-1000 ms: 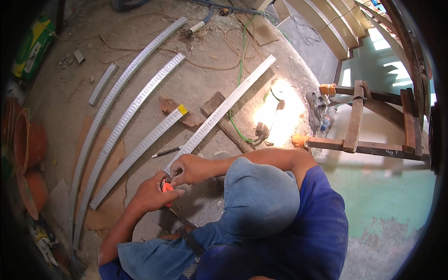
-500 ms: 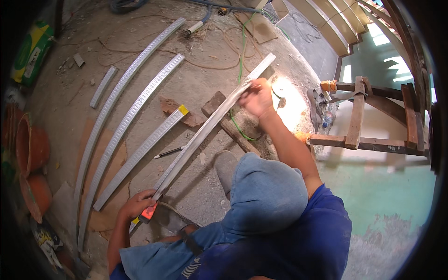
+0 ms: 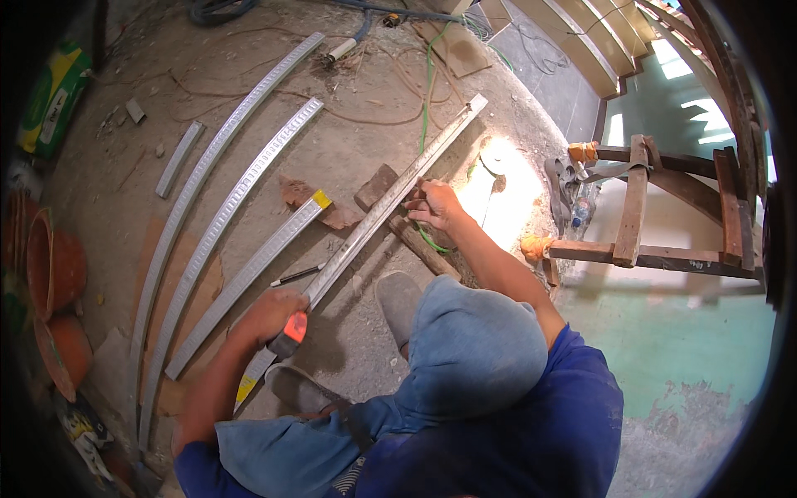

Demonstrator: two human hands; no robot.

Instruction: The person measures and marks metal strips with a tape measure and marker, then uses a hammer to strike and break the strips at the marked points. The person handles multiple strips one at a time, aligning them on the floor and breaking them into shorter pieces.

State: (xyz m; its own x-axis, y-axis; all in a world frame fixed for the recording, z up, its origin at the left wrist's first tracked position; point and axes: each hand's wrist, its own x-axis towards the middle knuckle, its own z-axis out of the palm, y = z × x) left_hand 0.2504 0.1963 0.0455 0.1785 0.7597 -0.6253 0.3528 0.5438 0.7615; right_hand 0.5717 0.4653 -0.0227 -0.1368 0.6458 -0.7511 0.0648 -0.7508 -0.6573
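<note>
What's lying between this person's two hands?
In the head view, a stretch of the long straight strip, crossing over wood near the right hand. The left hand holds an orange tape measure.

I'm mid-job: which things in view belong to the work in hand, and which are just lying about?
Seemingly in use:
orange tape measure, in the left hand
long metal strip, by the right hand
perhaps curved metal strips and pen-like stick

Apparently just lying about:
orange tubs
green-and-yellow bag
plastic bottle

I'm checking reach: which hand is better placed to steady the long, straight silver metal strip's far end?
Likely the right hand: nearer that end of the strip; the left hand holds a boxy orange tape measure.
</note>
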